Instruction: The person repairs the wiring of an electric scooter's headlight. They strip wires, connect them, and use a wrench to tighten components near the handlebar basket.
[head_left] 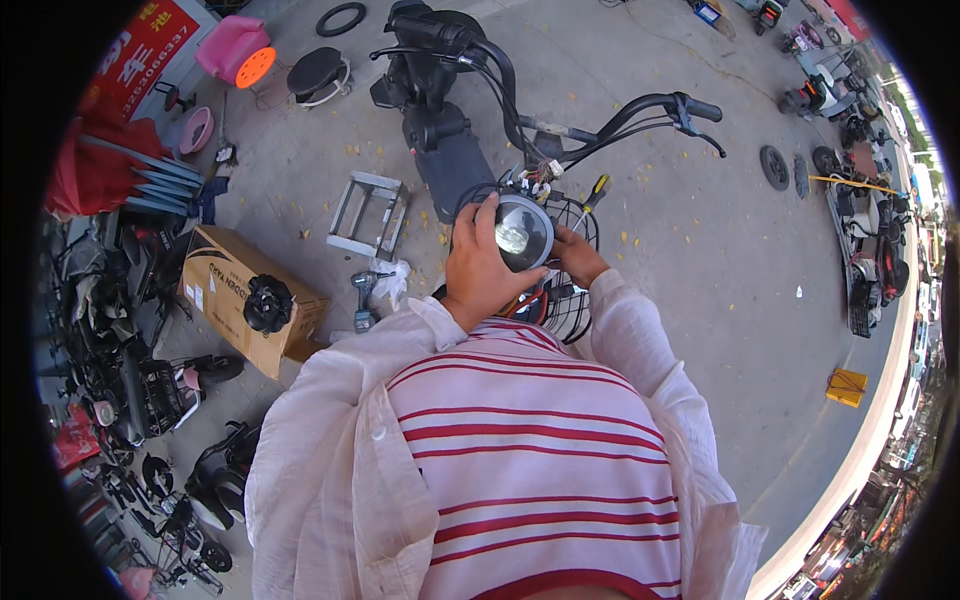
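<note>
red-and-white striped shirt (545, 460), dark-rimmed headlight (523, 232), brown carton (222, 292), yellow box (846, 388)

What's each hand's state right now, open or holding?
Left hand: holding the round headlight by its left and lower rim.
Right hand: at the headlight's right edge, partly hidden; grip cannot be told.

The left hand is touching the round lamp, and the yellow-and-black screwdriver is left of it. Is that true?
Not quite: the head view shows the screwdriver to the right of the round lamp, not left. The left hand is touching it.
</note>
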